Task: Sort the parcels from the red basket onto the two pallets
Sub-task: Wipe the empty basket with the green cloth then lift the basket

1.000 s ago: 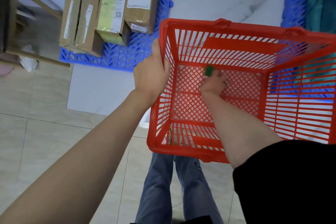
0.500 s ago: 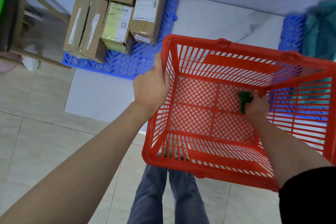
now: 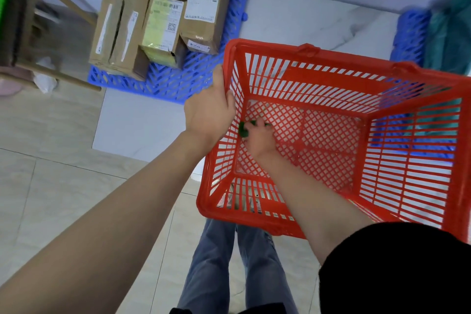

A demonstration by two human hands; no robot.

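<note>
Pale floor tiles are lying under everything. Red basket, slatted plastic, no parcels in it, is sitting centre-right. Left hand is gripping its rim at 9 o'clock. Right hand is curling around a small green object on the basket floor. Brown labelled parcels are resting on the blue pallet at 11 o'clock; second pallet at 2 o'clock.
</note>
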